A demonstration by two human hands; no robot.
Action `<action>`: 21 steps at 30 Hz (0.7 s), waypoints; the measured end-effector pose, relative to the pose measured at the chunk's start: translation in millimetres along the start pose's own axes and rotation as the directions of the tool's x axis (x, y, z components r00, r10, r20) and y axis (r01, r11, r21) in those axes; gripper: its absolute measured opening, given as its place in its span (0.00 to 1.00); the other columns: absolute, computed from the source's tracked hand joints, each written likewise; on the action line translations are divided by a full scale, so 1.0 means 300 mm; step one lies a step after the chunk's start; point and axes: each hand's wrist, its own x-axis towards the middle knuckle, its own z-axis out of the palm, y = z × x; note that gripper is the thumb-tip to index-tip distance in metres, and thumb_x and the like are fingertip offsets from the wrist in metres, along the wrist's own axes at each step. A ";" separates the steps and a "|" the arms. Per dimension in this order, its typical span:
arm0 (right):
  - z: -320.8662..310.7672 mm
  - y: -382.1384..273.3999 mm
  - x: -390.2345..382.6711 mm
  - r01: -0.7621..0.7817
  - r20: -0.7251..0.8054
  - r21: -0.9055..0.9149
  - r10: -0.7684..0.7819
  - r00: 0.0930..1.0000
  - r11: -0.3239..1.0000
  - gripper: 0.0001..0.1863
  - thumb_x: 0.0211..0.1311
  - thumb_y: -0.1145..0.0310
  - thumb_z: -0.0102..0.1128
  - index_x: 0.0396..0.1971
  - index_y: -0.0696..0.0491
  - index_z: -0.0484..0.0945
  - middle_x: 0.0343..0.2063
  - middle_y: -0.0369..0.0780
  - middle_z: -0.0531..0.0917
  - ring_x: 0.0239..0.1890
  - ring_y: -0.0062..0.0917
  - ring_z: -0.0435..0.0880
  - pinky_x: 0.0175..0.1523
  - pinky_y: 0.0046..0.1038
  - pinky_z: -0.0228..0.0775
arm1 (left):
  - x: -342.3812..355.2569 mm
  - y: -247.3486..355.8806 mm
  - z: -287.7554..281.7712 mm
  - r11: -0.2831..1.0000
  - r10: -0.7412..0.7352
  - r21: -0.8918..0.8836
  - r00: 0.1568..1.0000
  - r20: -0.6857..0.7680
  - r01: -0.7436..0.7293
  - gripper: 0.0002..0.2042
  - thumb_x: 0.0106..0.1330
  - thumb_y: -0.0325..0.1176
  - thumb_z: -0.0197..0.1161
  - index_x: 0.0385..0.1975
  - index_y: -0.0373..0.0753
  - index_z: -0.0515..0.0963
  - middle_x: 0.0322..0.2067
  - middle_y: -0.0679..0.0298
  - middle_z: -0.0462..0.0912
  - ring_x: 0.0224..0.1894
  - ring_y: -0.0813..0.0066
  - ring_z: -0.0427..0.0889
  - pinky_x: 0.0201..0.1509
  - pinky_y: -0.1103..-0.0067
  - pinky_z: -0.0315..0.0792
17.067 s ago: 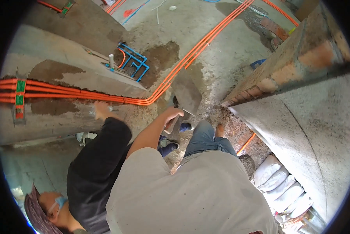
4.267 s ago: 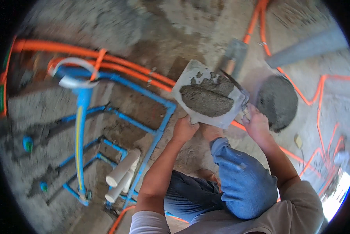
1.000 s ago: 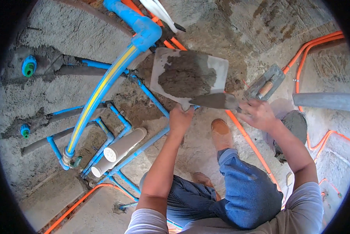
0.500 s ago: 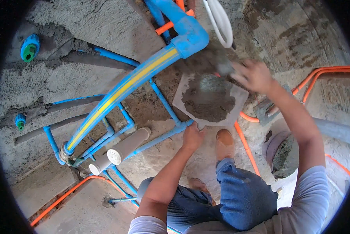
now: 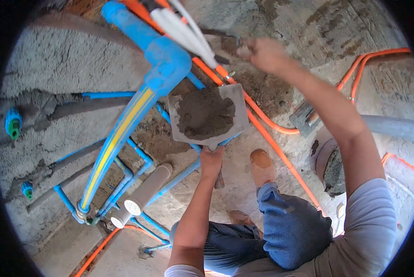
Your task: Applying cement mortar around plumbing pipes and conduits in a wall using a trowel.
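My left hand (image 5: 211, 161) is closed around the handle of a mortar hawk (image 5: 241, 108), a pale, roughly square board held out in front of me. A heap of wet grey mortar (image 5: 204, 115) covers much of its top. Beyond the board's far right corner, my right hand (image 5: 264, 54) is closed and raised close to the rough wall. It grips a trowel (image 5: 239, 43), mostly hidden and blurred, so I cannot make out whether mortar is on the blade.
A thick blue pipe with a yellow stripe (image 5: 119, 138) arches at left. Orange conduits (image 5: 281, 161) run past the hawk. A flat float (image 5: 303, 118) lies at right, near a round container (image 5: 324, 161) holding mortar. A white pipe (image 5: 149, 187) lies left of my arm.
My right hand has moved up from over the mortar toward the wall, taking the trowel off the board. The hawk now sits further left in view, and the whole view has shifted.
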 end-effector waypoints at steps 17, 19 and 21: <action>0.125 0.040 -0.110 -0.119 0.073 0.107 0.111 0.991 0.987 0.26 0.61 0.44 0.50 0.54 0.42 0.74 0.34 0.48 0.83 0.42 0.42 0.82 0.47 0.43 0.73 | -0.010 0.099 -0.006 0.978 -0.207 -0.016 0.978 0.030 0.208 0.11 0.56 0.30 0.64 0.34 0.35 0.70 0.17 0.66 0.72 0.10 0.77 0.67 0.12 0.80 0.62; 0.173 0.077 -0.106 -0.061 0.136 0.032 0.056 0.989 0.998 0.25 0.61 0.44 0.49 0.54 0.42 0.73 0.34 0.48 0.83 0.41 0.42 0.82 0.46 0.43 0.73 | -0.005 0.073 -0.018 0.989 -0.146 -0.033 0.988 0.046 0.147 0.12 0.56 0.30 0.64 0.35 0.35 0.70 0.17 0.66 0.73 0.10 0.77 0.67 0.12 0.80 0.62; 0.203 0.145 -0.053 0.057 0.152 -0.086 -0.044 0.987 0.995 0.23 0.62 0.45 0.49 0.52 0.42 0.75 0.32 0.47 0.83 0.40 0.42 0.82 0.45 0.43 0.74 | -0.006 0.089 -0.007 0.980 -0.185 -0.059 0.978 0.092 0.191 0.12 0.57 0.30 0.64 0.38 0.35 0.71 0.18 0.65 0.73 0.10 0.77 0.67 0.12 0.79 0.62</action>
